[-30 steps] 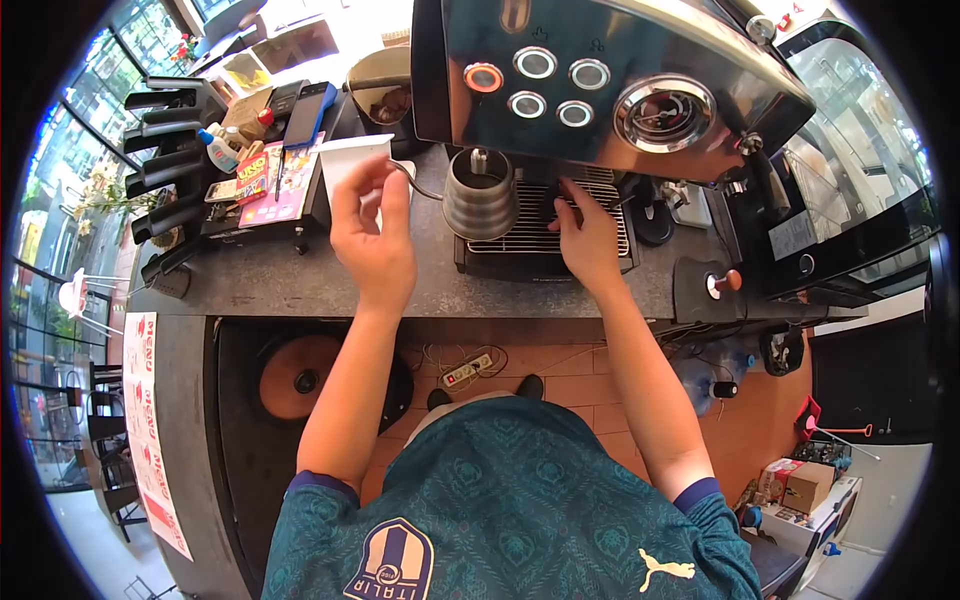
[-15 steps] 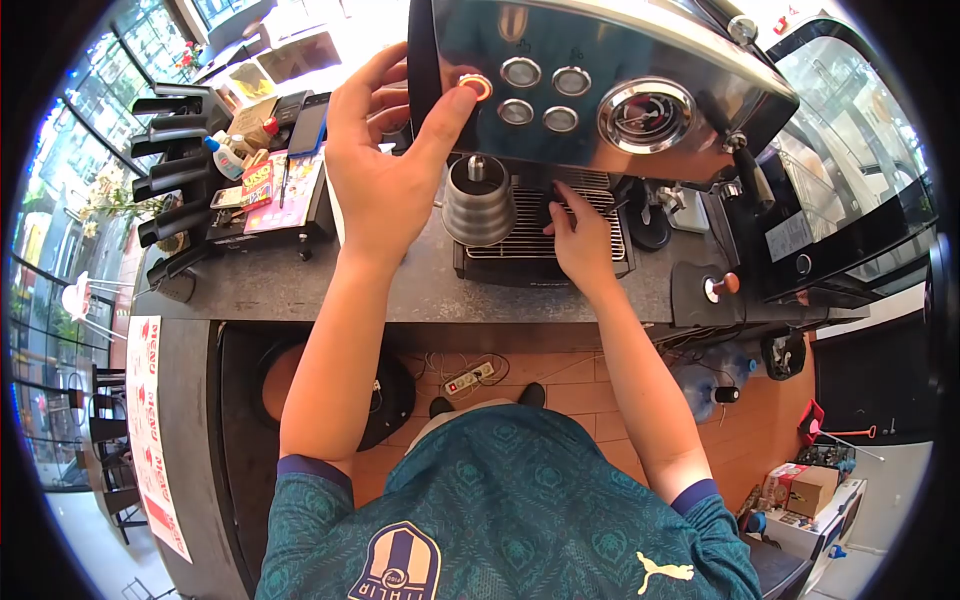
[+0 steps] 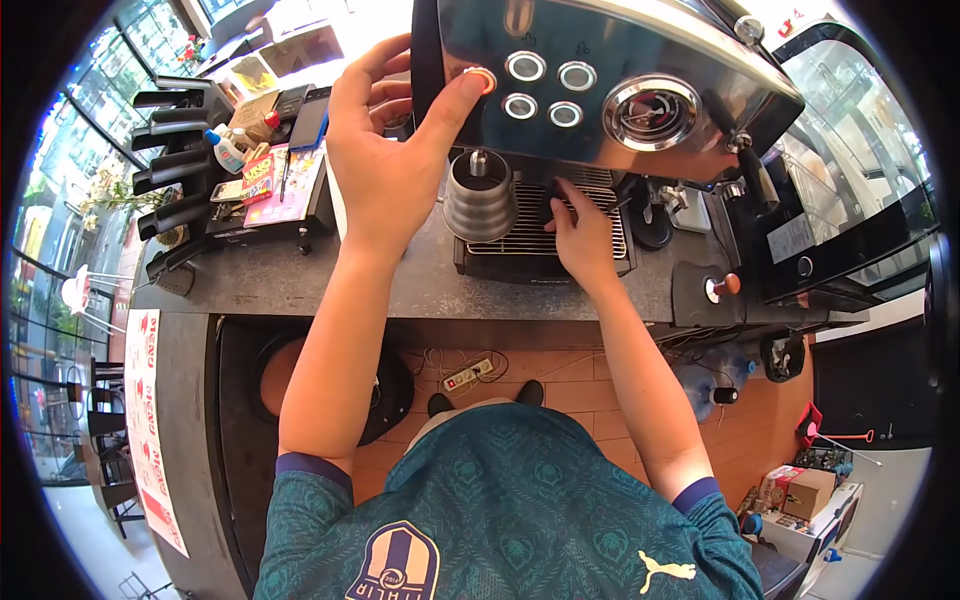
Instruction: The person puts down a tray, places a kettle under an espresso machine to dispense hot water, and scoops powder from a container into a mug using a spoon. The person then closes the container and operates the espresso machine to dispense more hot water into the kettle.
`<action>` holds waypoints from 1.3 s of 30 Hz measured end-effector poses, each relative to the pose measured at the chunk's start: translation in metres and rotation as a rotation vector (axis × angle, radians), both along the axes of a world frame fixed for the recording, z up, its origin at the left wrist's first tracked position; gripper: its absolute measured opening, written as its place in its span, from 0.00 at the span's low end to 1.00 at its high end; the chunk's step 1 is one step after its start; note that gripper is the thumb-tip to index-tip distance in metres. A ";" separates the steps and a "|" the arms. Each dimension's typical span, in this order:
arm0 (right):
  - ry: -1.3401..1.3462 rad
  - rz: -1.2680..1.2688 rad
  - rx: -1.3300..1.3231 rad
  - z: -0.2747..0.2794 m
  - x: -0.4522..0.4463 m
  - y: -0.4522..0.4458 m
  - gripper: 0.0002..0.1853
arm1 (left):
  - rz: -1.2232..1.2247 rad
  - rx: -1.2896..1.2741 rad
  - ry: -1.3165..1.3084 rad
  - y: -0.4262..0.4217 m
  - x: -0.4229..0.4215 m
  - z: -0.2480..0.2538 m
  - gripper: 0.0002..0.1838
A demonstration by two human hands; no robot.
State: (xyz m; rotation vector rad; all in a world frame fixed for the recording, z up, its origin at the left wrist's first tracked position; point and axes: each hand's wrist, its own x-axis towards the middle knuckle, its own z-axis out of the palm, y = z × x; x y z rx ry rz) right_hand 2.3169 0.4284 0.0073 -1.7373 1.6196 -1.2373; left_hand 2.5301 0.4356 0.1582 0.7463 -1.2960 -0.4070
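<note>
My left hand (image 3: 385, 160) is at the upper left of the espresso machine (image 3: 560, 30). Its thumb presses on the round power button (image 3: 482, 80), and the other fingers are spread around the machine's side edge. Below the panel, a steel pouring kettle (image 3: 480, 207) without a lid stands upright on the slatted drip tray (image 3: 530, 245), under a metal spout (image 3: 478, 162). My right hand (image 3: 583, 232) is closed around the kettle's dark handle (image 3: 553, 203), which is partly hidden. Several round buttons (image 3: 525, 67) with white lit rings sit beside a pressure gauge (image 3: 652, 112).
Right of the tray are a portafilter (image 3: 690, 205) and a tamper with a wooden handle (image 3: 725, 286) on a dark mat. A black cup rack (image 3: 175, 180), bottles, a phone (image 3: 310, 122) and papers occupy the counter's left. A power strip (image 3: 468, 375) lies on the floor.
The rings of several panel buttons have lit up white. My left thumb stays on the power button, and my right hand stays at the kettle handle. The view has shifted slightly.
</note>
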 end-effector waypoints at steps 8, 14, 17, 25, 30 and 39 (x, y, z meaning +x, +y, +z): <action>0.001 -0.008 0.008 -0.002 -0.001 -0.001 0.20 | 0.053 -0.037 -0.037 -0.002 0.000 -0.002 0.32; 0.006 -0.004 0.010 -0.002 -0.002 -0.002 0.20 | 0.010 -0.027 -0.021 -0.003 0.002 -0.003 0.32; 0.009 -0.006 0.010 -0.002 -0.002 -0.002 0.20 | 0.006 -0.029 -0.018 -0.003 0.002 -0.004 0.32; -0.014 -0.009 0.012 -0.003 -0.001 -0.002 0.20 | -0.036 -0.025 -0.001 -0.002 0.003 -0.003 0.30; -0.011 -0.007 0.007 -0.001 -0.001 0.000 0.19 | -0.054 -0.053 -0.008 -0.001 0.003 -0.001 0.25; 0.013 -0.003 0.010 -0.010 -0.009 -0.003 0.21 | 0.124 0.148 0.224 0.004 0.034 -0.091 0.11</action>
